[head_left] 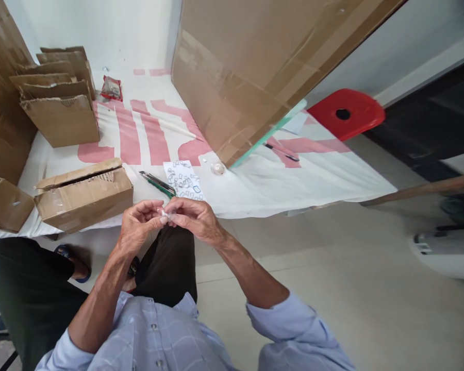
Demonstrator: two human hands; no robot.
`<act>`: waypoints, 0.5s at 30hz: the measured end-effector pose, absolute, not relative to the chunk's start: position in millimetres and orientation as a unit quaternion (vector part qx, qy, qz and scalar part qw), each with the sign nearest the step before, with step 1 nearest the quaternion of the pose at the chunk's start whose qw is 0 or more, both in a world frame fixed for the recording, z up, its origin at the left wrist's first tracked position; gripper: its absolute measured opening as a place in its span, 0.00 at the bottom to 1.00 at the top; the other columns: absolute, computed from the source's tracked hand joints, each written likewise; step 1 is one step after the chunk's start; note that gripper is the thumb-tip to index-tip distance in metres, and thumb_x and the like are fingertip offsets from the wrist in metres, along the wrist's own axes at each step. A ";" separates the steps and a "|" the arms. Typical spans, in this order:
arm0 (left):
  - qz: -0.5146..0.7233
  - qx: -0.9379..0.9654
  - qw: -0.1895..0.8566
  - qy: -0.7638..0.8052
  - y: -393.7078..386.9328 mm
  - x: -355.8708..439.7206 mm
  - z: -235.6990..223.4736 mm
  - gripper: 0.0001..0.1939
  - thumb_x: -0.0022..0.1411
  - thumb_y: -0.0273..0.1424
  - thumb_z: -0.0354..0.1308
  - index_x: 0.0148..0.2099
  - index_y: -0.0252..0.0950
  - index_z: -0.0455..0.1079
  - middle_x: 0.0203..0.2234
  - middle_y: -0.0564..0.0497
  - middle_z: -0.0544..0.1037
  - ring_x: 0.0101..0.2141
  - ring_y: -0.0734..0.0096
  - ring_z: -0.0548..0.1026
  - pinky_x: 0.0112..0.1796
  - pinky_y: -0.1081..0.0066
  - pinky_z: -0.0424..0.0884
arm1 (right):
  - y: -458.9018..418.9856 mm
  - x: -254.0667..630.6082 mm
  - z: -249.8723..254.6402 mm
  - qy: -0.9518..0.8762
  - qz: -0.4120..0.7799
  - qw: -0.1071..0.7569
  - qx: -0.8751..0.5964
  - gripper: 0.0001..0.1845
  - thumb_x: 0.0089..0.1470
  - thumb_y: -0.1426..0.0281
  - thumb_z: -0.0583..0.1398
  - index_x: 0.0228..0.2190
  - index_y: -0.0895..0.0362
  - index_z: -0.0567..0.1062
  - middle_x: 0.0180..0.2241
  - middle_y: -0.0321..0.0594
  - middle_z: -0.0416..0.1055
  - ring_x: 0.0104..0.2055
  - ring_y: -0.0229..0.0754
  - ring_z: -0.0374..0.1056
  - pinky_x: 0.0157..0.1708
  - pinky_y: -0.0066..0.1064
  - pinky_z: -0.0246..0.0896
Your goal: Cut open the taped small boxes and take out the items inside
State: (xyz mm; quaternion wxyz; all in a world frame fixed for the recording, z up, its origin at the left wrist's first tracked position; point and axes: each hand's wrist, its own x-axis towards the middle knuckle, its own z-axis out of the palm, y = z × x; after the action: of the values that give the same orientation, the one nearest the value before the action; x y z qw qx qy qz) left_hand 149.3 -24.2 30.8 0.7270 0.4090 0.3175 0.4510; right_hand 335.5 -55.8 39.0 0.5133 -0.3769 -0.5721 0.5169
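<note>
My left hand and my right hand meet over my lap, just off the table's front edge. Between their fingertips they pinch a small whitish, partly clear piece; its exact kind is too small to tell. Right behind the hands lies a green box cutter on the cloth. Beside it is a white sheet of paper bearing many small outlined rectangular shapes. I cannot tell whether these are drawn or loose pieces. Farther right sits a small clear, roundish item.
Cardboard boxes stand at the left, with several open cartons behind. A red packet lies near them. A large cardboard sheet leans over the white-and-pink cloth. A dark pen-like item and a red stool are at right.
</note>
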 end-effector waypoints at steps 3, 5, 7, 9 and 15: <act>0.451 0.423 0.717 0.321 -26.0 147.8 31.6 0.20 0.46 0.41 0.84 0.34 0.34 0.84 0.25 0.48 0.83 0.27 0.69 0.80 0.32 0.70 0.77 | -56.7 334.7 33.8 -0.532 0.542 0.527 -0.381 0.18 0.59 0.53 0.71 0.37 0.55 0.82 0.32 0.37 0.78 0.30 0.37 0.72 0.33 0.30 0.73; 0.461 0.424 0.708 0.328 -26.9 146.8 32.1 0.19 0.47 0.42 0.84 0.33 0.34 0.84 0.24 0.47 0.84 0.25 0.69 0.79 0.31 0.71 0.77 | -56.3 334.0 30.1 -0.495 0.566 0.541 -0.377 0.21 0.57 0.50 0.73 0.40 0.55 0.82 0.31 0.36 0.78 0.30 0.37 0.73 0.33 0.30 0.72; 0.473 0.418 0.696 0.341 -27.4 146.3 33.1 0.20 0.44 0.42 0.84 0.32 0.34 0.84 0.24 0.47 0.84 0.24 0.70 0.79 0.30 0.71 0.77 | -55.7 332.7 27.5 -0.459 0.591 0.550 -0.370 0.26 0.54 0.48 0.74 0.43 0.55 0.81 0.31 0.36 0.78 0.29 0.38 0.74 0.33 0.32 0.73; 0.486 0.415 0.682 0.356 -28.1 146.5 35.4 0.21 0.42 0.42 0.85 0.32 0.34 0.84 0.24 0.47 0.84 0.24 0.71 0.78 0.29 0.72 0.76 | -55.5 330.7 26.6 -0.435 0.612 0.546 -0.373 0.31 0.51 0.46 0.75 0.46 0.56 0.81 0.32 0.37 0.79 0.30 0.38 0.74 0.34 0.32 0.74; 0.497 0.420 0.675 0.347 -33.4 148.6 46.8 0.21 0.42 0.43 0.85 0.30 0.35 0.83 0.22 0.48 0.83 0.24 0.69 0.80 0.30 0.70 0.79 | -58.6 324.6 31.8 -0.447 0.586 0.528 -0.423 0.27 0.48 0.47 0.77 0.37 0.56 0.83 0.30 0.38 0.80 0.29 0.38 0.74 0.33 0.33 0.75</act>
State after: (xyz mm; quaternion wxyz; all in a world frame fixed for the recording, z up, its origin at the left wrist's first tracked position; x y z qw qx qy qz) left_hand 148.6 -33.4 46.8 0.6751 0.4203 0.3475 0.4968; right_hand 324.6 -58.6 31.8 0.5277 -0.4228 -0.4470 0.5856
